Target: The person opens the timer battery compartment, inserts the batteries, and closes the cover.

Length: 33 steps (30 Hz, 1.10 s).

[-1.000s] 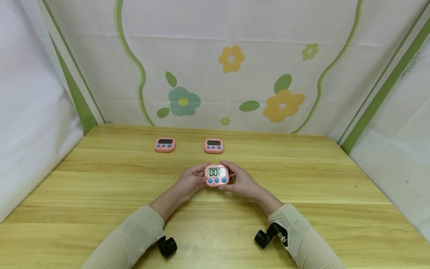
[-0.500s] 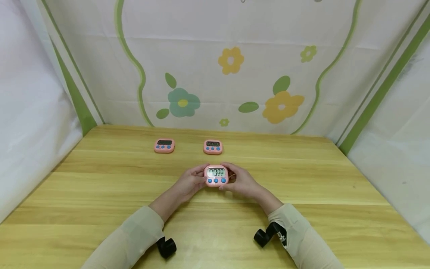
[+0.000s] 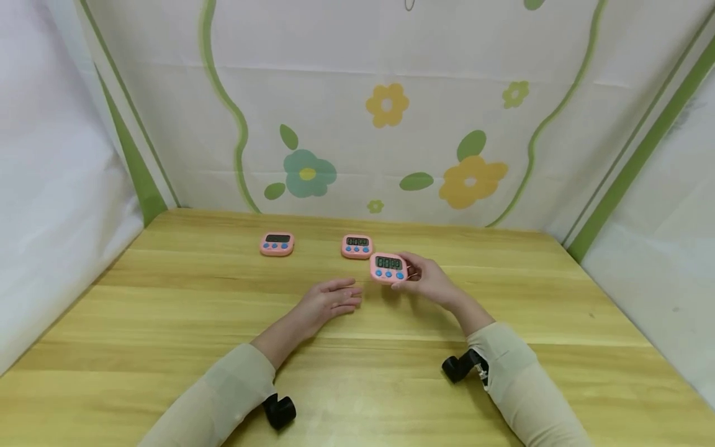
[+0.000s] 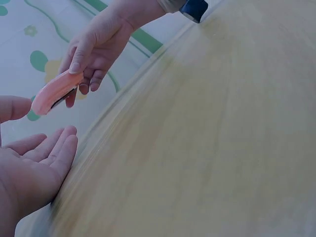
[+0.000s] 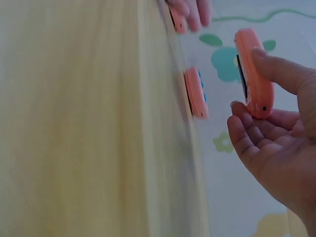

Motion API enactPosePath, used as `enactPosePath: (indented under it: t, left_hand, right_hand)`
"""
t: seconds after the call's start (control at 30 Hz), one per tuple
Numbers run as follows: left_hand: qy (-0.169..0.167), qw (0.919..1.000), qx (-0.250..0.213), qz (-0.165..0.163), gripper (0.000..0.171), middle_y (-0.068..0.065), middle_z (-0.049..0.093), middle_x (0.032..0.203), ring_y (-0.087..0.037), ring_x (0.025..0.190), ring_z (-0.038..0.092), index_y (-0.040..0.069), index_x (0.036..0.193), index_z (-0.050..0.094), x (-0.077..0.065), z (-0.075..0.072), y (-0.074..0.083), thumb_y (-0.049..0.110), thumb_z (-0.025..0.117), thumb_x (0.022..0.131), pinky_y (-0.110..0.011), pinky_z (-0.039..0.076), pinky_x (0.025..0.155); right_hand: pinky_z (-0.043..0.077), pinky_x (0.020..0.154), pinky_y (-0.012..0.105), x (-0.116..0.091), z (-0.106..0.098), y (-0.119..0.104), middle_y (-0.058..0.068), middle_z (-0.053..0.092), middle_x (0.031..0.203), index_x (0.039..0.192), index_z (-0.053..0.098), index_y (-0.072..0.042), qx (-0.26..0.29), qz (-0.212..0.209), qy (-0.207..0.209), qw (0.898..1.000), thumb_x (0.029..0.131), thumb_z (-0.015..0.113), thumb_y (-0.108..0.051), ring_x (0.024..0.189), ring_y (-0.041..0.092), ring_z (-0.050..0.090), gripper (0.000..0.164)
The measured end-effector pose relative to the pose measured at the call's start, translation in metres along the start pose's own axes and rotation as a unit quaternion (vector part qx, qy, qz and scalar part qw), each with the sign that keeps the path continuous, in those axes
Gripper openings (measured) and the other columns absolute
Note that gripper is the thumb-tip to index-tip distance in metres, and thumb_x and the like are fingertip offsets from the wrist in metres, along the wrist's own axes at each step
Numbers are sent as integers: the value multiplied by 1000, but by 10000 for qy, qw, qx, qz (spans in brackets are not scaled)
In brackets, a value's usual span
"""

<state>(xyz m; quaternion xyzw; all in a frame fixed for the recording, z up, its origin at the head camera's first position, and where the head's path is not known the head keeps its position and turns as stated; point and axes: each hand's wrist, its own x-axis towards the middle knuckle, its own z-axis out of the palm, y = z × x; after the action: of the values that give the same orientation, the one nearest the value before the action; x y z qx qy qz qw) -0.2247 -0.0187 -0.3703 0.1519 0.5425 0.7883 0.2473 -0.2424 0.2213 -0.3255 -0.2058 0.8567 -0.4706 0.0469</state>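
My right hand (image 3: pixel 430 282) pinches a pink digital timer (image 3: pixel 388 269) by its right edge, the thumb on one long side and fingertips on the other. Its screen and three blue buttons face up toward the head view; in the right wrist view the timer (image 5: pixel 256 74) shows edge-on, above the wooden table. My left hand (image 3: pixel 326 303) holds nothing; its fingers are extended with the palm turned toward the right hand, low over the table. Behind the held timer, a second pink timer (image 3: pixel 357 246) lies on the table, and a third pink timer (image 3: pixel 277 244) lies further left.
The wooden table (image 3: pixel 357 385) runs back to a white cloth wall (image 3: pixel 335 37) printed with flowers. White cloth sides with green bands stand at left and right. A black wrist camera (image 3: pixel 279 411) sticks out below the left sleeve, another (image 3: pixel 460 366) below the right.
Both hands held the timer before. The left hand has let go and stayed near its place, while the right hand has carried the timer right and away, closer to the middle timer.
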Motion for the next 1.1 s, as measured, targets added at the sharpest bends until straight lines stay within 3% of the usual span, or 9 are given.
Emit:
enactPosePath:
  t: [0.1, 0.33, 0.53, 0.9, 1.1]
  left_hand:
    - [-81, 10000, 47, 16, 47, -27, 36, 126, -35, 112, 39, -10, 130, 24, 0, 0, -1, 3, 41, 89, -38, 34, 92]
    - [-155, 9998, 104, 50, 47, -28, 37, 125, -36, 112, 39, -11, 130, 24, 2, 0, -1, 3, 42, 88, -38, 34, 93]
    - [-227, 9997, 83, 69, 48, -28, 38, 123, -36, 110, 40, -11, 129, 27, 3, -1, -4, 2, 46, 86, -38, 35, 92]
    - [-153, 9997, 144, 79, 49, -25, 45, 117, -34, 106, 45, -12, 126, 31, 4, 1, -8, -2, 52, 82, -35, 39, 89]
    - [-168, 9991, 363, 139, 49, -26, 45, 117, -33, 105, 46, -12, 125, 33, 4, 1, -8, 0, 53, 82, -35, 39, 88]
  right_hand:
    - [45, 65, 32, 0, -13, -1, 15, 52, 95, 126, 40, 2, 30, 38, 93, 9999, 73, 68, -5, 79, 28, 47, 60]
    - [44, 63, 25, 12, -45, 37, 15, 52, 99, 126, 40, 1, -48, 230, 335, 9992, 73, 69, -10, 81, 24, 48, 61]
    - [44, 63, 27, 15, -65, 58, 17, 49, 103, 127, 39, -1, -159, 509, 500, 9973, 74, 68, -15, 83, 25, 47, 61]
    - [45, 70, 32, 14, -87, 81, 18, 46, 109, 127, 39, -2, -289, 756, 516, 9954, 77, 66, -22, 86, 26, 48, 61]
    - [42, 74, 34, 16, -93, 88, 21, 39, 121, 133, 28, 1, -522, 1112, 396, 9916, 78, 64, -23, 95, 31, 45, 69]
